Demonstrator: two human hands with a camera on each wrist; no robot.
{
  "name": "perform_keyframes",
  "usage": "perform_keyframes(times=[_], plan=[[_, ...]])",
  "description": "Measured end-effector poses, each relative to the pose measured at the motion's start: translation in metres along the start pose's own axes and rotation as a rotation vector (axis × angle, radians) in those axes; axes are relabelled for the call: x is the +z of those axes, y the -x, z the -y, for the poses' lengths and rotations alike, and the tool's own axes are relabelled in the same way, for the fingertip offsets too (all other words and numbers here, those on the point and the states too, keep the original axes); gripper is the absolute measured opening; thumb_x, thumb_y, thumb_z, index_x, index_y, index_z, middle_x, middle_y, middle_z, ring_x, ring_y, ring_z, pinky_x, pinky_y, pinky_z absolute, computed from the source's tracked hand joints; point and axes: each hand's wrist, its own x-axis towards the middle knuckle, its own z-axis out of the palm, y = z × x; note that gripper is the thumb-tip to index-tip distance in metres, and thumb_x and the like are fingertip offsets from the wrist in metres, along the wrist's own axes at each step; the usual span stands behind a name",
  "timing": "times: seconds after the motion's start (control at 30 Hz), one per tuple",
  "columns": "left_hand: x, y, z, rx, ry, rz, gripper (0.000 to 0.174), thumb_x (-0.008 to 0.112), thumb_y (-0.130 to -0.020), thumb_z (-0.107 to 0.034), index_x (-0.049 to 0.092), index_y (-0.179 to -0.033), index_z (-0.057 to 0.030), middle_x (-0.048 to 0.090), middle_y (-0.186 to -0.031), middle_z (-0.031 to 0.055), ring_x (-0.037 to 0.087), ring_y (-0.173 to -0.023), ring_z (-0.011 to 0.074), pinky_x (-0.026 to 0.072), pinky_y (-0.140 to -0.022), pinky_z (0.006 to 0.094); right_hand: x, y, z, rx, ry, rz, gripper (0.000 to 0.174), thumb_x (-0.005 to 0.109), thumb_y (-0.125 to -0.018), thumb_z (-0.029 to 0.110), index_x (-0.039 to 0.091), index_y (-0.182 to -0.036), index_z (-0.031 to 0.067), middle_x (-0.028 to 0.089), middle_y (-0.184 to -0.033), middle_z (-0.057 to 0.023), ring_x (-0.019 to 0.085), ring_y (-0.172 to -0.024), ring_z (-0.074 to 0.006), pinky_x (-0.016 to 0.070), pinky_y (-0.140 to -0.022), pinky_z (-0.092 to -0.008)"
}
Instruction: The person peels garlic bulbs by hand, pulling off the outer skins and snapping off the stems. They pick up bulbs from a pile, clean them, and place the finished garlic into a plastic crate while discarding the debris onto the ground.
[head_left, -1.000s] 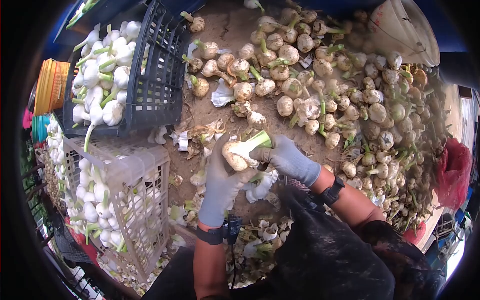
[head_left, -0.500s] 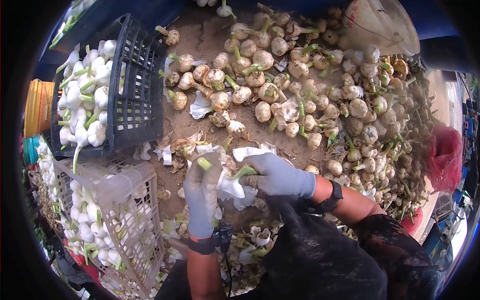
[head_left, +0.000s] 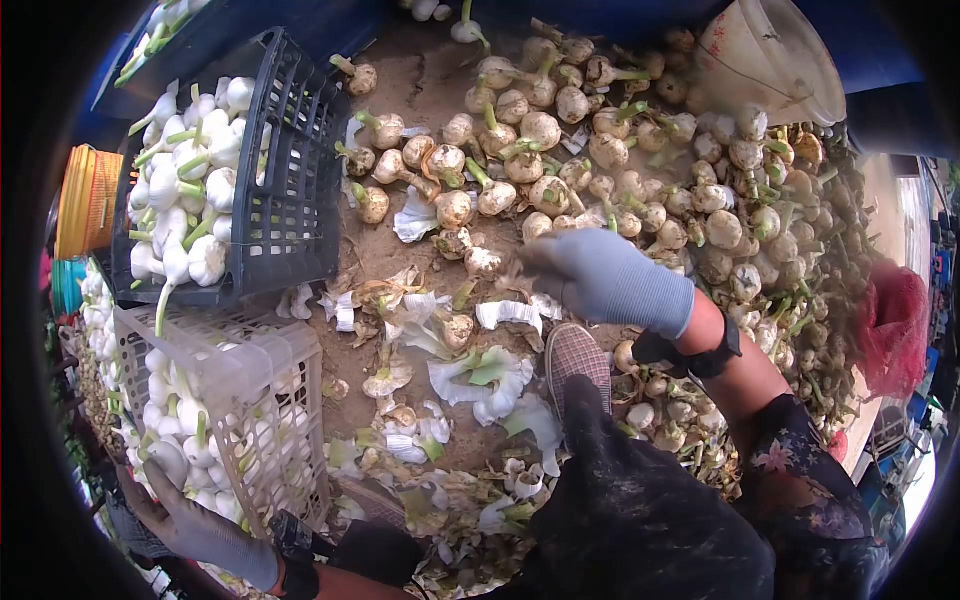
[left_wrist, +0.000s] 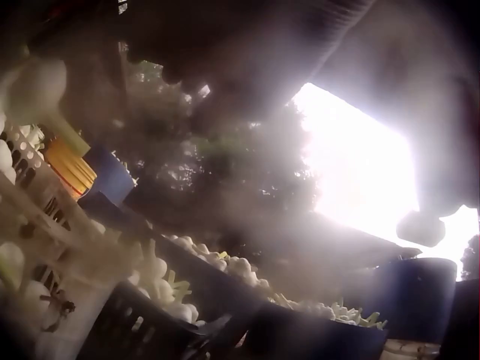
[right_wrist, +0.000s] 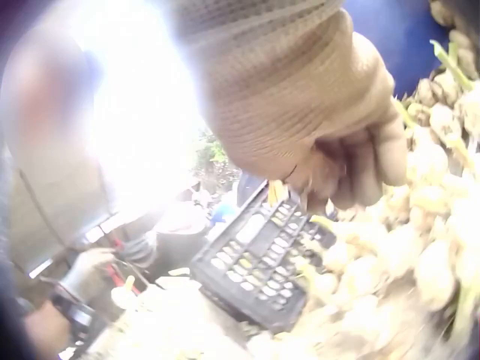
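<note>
My gloved left hand (head_left: 205, 525) has its fingers spread at the near side of the pale plastic crate (head_left: 265, 345). Close to its fingertips is a peeled garlic bulb (head_left: 168, 459), among other white bulbs in that crate. My gloved right hand (head_left: 615, 280) reaches out over the soil, its fingers loosely bent and blurred near the unpeeled garlic bulbs (head_left: 540, 130). In the right wrist view the right hand (right_wrist: 300, 112) hangs above the pile, and no bulb shows between its fingers. The left wrist view is dim and hazy.
A dark slotted crate (head_left: 290, 170) of clean garlic stands at the back left. Peeled skins (head_left: 485, 375) litter the soil near a checked shoe (head_left: 580, 365). At the back right lies a white bucket (head_left: 765, 65), with red netting (head_left: 890, 330) beyond the pile.
Both hands were together on a garlic bulb, stripping its skin. They have parted: the left moved to the pale crate, the right forward toward the unpeeled pile. Skins lie where they worked.
</note>
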Motion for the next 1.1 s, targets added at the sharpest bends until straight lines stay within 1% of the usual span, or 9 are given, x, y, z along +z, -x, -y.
perform_keyframes(times=[0.07,0.13,0.3,0.37,0.43,0.57,0.73,0.83,1.1], plan=[[0.011,0.012,-0.026,0.164,-0.007,-0.070,0.038,0.053,-0.094,-0.009,0.048,-0.127,0.0072,0.052,-0.128,0.0158,0.051,-0.116,0.0203,0.0370,-0.102,0.0328,-0.023,-0.050,-0.035,0.168,0.463,-0.537,0.030,0.056,-0.080,0.005,0.062,-0.109,0.0081,0.062,-0.100,-0.0127,0.059,-0.093,-0.0326,0.0496,-0.077,-0.0418],[0.036,0.035,-0.029,0.150,0.200,0.202,0.037,0.053,-0.093,-0.008,0.049,-0.128,0.0048,0.054,-0.126,0.0147,0.052,-0.115,0.0195,0.0378,-0.101,0.0325,-0.025,-0.096,-0.092,0.061,0.839,-0.468,0.034,0.060,-0.075,0.006,0.064,-0.108,0.0121,0.059,-0.109,-0.0101,0.055,-0.101,-0.0308,0.0482,-0.080,-0.0394],[0.108,0.107,-0.008,-0.043,0.325,0.908,0.037,0.057,-0.086,0.000,0.052,-0.122,0.0044,0.057,-0.118,0.0127,0.052,-0.114,0.0210,0.0410,-0.098,0.0336,-0.043,-0.084,-0.090,0.193,0.869,-0.418,0.033,0.070,-0.073,0.017,0.065,-0.106,0.0138,0.060,-0.110,-0.0106,0.057,-0.097,-0.0301,0.0490,-0.078,-0.0389],[0.126,0.139,-0.013,-0.116,0.439,0.977,0.042,0.065,-0.080,0.000,0.053,-0.120,0.0040,0.054,-0.122,0.0142,0.052,-0.115,0.0239,0.0408,-0.099,0.0350,-0.040,-0.058,-0.085,0.262,0.387,-0.838,0.028,0.070,-0.079,0.025,0.064,-0.101,0.0083,0.065,-0.094,-0.0094,0.063,-0.079,-0.0237,0.0500,-0.066,-0.0321],[0.145,0.163,-0.024,0.022,0.470,1.007,0.053,0.072,-0.073,-0.002,0.052,-0.122,0.0021,0.052,-0.123,0.0155,0.053,-0.114,0.0266,0.0424,-0.098,0.0350,-0.022,-0.032,-0.055,0.128,-0.668,-0.821,0.034,0.066,-0.086,0.035,0.062,-0.094,0.0026,0.063,-0.073,-0.0044,0.060,-0.060,-0.0150,0.0458,-0.054,-0.0257],[0.163,0.196,-0.038,0.256,0.514,1.177,0.067,0.078,-0.062,-0.004,0.052,-0.124,-0.0031,0.049,-0.123,0.0159,0.054,-0.112,0.0298,0.0450,-0.095,0.0355,0.027,0.000,0.010,0.267,-0.875,-0.365,0.036,0.061,-0.090,0.031,0.060,-0.083,-0.0042,0.064,-0.069,-0.0102,0.054,-0.058,-0.0142,0.0456,-0.057,-0.0307],[0.143,0.188,-0.030,0.229,0.472,1.198,0.066,0.077,-0.061,-0.003,0.053,-0.122,-0.0049,0.050,-0.120,0.0146,0.055,-0.108,0.0266,0.0472,-0.091,0.0350,0.046,0.000,0.020,0.231,-0.564,-0.296,0.039,0.060,-0.090,0.032,0.058,-0.083,-0.0057,0.058,-0.065,-0.0212,0.059,-0.058,-0.0246,0.0445,-0.055,-0.0374],[0.138,0.192,-0.021,-0.585,0.834,1.287,0.067,0.073,-0.066,0.004,0.046,-0.127,-0.0032,0.053,-0.116,0.0103,0.056,-0.105,0.0207,0.0489,-0.091,0.0319,0.052,0.002,0.027,0.253,-0.540,-0.287,0.038,0.059,-0.090,0.032,0.058,-0.083,-0.0049,0.057,-0.066,-0.0243,0.063,-0.063,-0.0323,0.0445,-0.056,-0.0401],[0.145,0.196,0.016,-0.998,1.248,1.282,0.054,0.070,-0.080,-0.016,0.045,-0.126,-0.0045,0.058,-0.106,0.0072,0.058,-0.083,0.0119,0.0512,-0.062,0.0207,0.052,-0.001,0.038,0.097,0.030,-0.276,0.023,0.060,-0.086,0.024,0.055,-0.084,0.0021,0.062,-0.069,-0.0132,0.063,-0.069,-0.0345,0.0485,-0.063,-0.0436]])
